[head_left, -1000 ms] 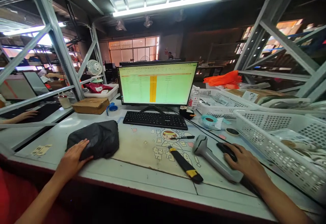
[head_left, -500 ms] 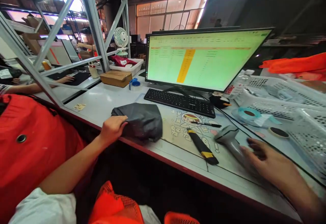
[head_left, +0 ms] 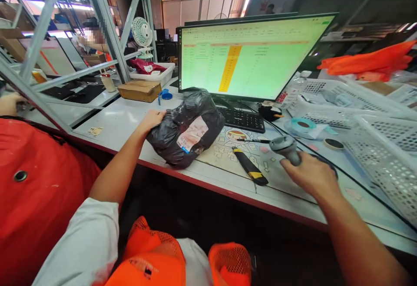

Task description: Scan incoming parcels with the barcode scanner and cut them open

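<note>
Showing its label [head_left: 194, 132], the package [head_left: 178, 121] has turned in left fingers [head_left: 158, 116].

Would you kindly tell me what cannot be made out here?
Head view:
Scanner handle: mostly hidden by the right hand.
Keyboard, left part: hidden behind the black parcel.
Label text: too small and blurred.
Monitor entries: too small.
Nearest white basket: cut off by right edge.

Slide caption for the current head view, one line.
Left hand grips a labelled black package, right hand holds a grey handheld scanner, at a white desk.
</note>
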Demonstrator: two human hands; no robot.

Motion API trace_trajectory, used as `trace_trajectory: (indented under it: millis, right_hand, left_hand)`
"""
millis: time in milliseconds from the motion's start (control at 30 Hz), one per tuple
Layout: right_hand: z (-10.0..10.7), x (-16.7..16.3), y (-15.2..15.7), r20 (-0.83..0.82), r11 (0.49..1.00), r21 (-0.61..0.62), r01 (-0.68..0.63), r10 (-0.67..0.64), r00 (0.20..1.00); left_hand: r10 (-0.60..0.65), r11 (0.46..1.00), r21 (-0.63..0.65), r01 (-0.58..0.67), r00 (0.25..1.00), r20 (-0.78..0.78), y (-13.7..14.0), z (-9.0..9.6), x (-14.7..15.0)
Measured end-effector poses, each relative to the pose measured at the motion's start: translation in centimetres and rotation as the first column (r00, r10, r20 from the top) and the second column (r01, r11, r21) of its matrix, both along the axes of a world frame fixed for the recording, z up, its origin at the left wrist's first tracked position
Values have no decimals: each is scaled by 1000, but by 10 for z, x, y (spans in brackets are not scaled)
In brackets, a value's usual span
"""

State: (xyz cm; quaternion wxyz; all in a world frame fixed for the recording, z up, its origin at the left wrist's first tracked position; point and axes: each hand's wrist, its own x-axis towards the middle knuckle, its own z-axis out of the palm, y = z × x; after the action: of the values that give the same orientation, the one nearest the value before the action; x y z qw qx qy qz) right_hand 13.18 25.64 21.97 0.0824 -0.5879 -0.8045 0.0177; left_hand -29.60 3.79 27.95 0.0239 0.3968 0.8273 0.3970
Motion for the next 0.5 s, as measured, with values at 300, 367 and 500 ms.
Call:
trace_trajectory:
  millis: [300,367,500]
  right_hand:
    - [68,16,-70,-399,693,6,-721,663,633]
    - [68,6,-78,-412,623,8,-782,714,565]
    - [63,-8,-77,-383,549,30,-836,778,497]
  left_hand:
    - [-98,990,88,110,986,-132,12,-10,15]
    - [-156,979,106,174,975,-159,13,-10,15]
    - [-233,951,156,266,951,-202,14,-12,12]
